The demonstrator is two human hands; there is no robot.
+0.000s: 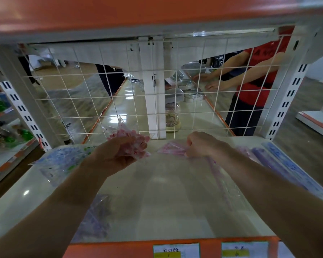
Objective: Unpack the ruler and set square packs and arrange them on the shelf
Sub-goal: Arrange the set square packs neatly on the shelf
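A shop: slotted metal shelving (296,86) with price labels (176,250).

Landmark: glossy white metal shelf board (17,198).
Left rear: blue-printed clear plastic packs (63,159).
Rear centre: crumpled pink-printed clear wrapper (132,142) in left hand (116,155), flat pink pack (172,148) in right hand (203,144).
Right edge: long purple-and-blue ruler packs (287,168).
Front left: purple-printed clear plastic bag (97,216).
Behind: white wire grid panel (119,94).

A white wire grid (147,94) backs the glossy shelf (166,202). Behind the grid a second shelf board (131,101) carries jars (172,120), a person (257,75) in a red shirt beside it. Left of the grid stands a rack (7,155) with green goods (25,135); right, brown floor (306,155).
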